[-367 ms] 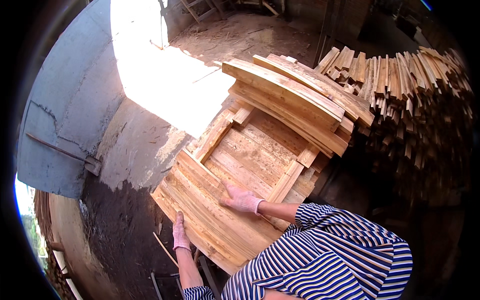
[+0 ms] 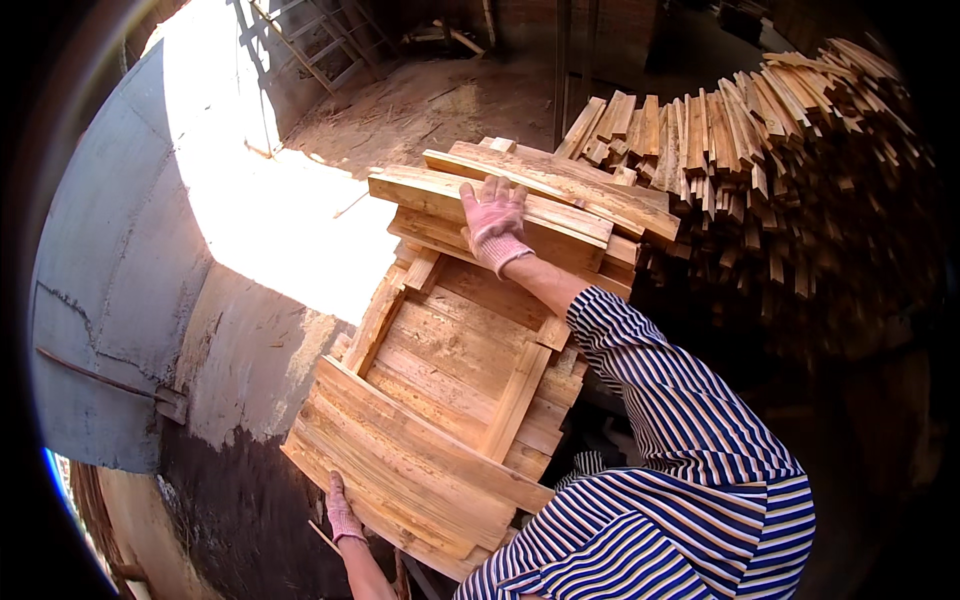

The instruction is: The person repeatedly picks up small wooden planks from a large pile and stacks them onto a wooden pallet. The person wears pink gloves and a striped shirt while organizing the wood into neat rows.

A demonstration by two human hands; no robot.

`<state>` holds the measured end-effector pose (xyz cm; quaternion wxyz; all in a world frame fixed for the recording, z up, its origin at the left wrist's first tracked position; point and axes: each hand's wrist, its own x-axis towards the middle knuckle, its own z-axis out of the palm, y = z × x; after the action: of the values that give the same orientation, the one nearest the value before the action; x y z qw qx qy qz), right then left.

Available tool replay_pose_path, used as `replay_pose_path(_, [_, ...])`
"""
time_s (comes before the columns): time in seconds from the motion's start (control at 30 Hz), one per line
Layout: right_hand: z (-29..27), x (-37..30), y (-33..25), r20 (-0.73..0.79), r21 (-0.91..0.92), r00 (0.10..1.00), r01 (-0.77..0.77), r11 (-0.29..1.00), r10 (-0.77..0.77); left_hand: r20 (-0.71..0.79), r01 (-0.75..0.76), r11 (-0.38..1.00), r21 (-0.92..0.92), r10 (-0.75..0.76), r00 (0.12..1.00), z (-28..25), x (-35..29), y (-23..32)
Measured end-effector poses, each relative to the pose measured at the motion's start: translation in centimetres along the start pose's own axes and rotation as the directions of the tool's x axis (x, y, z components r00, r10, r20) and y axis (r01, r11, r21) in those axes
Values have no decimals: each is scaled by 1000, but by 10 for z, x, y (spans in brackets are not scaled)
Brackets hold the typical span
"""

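Observation:
My right hand [image 2: 493, 223], in a pink knit glove, reaches far forward and lies flat on top of a pile of wooden planks [image 2: 560, 195] at the back of a wooden crate frame [image 2: 470, 370]. My left hand [image 2: 341, 510], also gloved, rests against the near left edge of a stack of slats [image 2: 400, 470] laid across the front of the frame. My striped blue and white sleeve covers the right arm. Neither hand clearly grips anything.
A big heap of short wooden sticks [image 2: 760, 150] fills the right side. A curved grey metal surface [image 2: 120, 280] lies to the left, with a sunlit patch of dirt floor [image 2: 270, 220] and a ladder-like frame [image 2: 320, 40] beyond.
My right hand has moved from the front slats forward to the top of the plank pile. The left hand has stayed at the near edge.

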<state>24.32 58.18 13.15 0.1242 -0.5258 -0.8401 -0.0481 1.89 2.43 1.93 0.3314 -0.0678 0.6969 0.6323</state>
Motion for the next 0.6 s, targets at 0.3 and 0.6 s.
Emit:
replay_pose_path(0.3, [2,39,-5,314,-61,949,0,998,19,-149,-15,997,72,26,988,-9,7,-6])
replay_pose_path(0.6, [31,-83,-34,580,801,437,-461,382,-688,-163,-25,995,97,40,986,-5,-3,4])
